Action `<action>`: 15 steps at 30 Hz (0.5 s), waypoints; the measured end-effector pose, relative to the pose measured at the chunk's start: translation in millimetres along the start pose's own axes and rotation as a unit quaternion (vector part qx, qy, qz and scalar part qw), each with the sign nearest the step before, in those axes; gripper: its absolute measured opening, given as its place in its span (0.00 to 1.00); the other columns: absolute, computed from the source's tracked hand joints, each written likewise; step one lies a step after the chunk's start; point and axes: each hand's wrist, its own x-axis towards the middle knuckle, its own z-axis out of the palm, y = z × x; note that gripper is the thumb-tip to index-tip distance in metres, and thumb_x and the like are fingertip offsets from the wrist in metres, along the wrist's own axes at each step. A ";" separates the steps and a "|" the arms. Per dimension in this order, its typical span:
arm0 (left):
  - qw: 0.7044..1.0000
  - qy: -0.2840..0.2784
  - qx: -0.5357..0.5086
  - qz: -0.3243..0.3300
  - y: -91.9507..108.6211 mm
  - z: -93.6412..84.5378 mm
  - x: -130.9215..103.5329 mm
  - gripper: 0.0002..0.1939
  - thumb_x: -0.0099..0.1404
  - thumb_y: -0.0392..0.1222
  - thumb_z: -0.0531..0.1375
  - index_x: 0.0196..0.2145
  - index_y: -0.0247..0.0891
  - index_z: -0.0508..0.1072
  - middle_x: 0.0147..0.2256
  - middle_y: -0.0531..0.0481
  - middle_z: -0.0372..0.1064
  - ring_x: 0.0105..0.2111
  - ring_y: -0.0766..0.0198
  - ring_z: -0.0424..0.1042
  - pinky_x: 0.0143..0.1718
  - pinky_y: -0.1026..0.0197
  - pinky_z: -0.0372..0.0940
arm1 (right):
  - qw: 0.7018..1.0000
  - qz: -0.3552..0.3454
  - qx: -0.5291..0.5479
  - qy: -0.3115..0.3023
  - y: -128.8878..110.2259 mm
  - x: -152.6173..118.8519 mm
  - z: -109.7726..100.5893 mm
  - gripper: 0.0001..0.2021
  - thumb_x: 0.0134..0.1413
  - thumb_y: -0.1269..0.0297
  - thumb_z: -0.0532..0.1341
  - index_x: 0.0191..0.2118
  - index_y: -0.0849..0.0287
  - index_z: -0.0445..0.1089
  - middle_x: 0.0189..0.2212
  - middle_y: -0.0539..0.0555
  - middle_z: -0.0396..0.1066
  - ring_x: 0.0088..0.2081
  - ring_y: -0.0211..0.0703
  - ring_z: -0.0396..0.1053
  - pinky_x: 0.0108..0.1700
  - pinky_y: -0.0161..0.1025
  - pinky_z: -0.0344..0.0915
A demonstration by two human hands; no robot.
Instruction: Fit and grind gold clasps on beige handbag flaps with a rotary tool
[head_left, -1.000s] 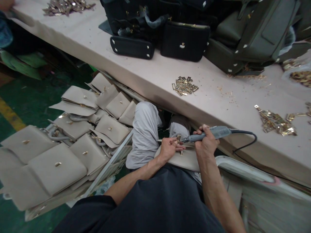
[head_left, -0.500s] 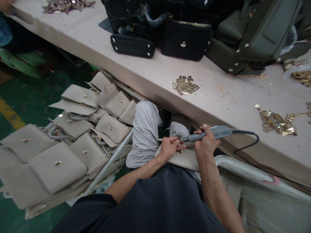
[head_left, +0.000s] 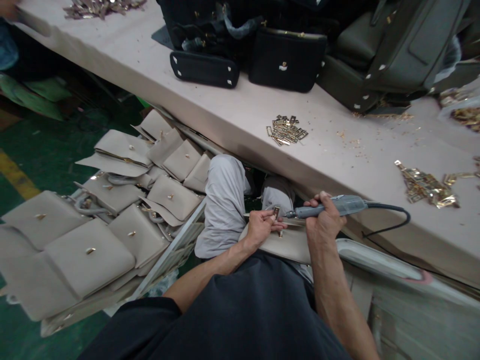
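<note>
My left hand (head_left: 258,231) pinches the gold clasp (head_left: 276,212) on the beige bag (head_left: 288,245); my right hand (head_left: 322,222), wrapped around the electric screwdriver (head_left: 330,206), should keep its tip square.

The person wears a dark, near-black short-sleeved top (head_left: 240,310) of plain cloth with no print or marking showing; its left sleeve ends above the elbow, and both forearms are bare from there down to the hands. The left hand (head_left: 258,229) and the right hand (head_left: 322,222) are bare, with no gloves, rings, watch or wristband to be seen. Just beyond the hands, the legs are covered by light grey trousers (head_left: 223,205) of smooth fabric, creased at the bent knees. Shoes are hidden from view.
</note>
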 end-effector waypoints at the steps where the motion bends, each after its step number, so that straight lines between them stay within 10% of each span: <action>1: 1.000 -0.001 -0.002 -0.001 -0.6 -0.5 0.4 0.14 0.65 0.41 0.68 0.41 0.24 0.79 0.37 0.33 0.79 0.32 0.51 0.83 0.32 0.61 0.78 | 1.000 -0.001 0.000 -0.004 -0.7 -0.6 0.1 0.14 0.42 0.68 0.72 0.31 0.60 0.66 0.25 0.47 0.66 0.24 0.33 0.63 0.26 0.34 0.71; 15: 1.000 0.009 -0.009 -0.007 5.6 2.7 -2.4 0.14 0.64 0.40 0.67 0.40 0.23 0.80 0.37 0.33 0.79 0.33 0.50 0.83 0.34 0.60 0.78 | 1.000 0.008 0.004 -0.016 -3.5 -8.3 3.1 0.15 0.39 0.66 0.73 0.31 0.61 0.67 0.25 0.47 0.66 0.23 0.32 0.63 0.26 0.34 0.70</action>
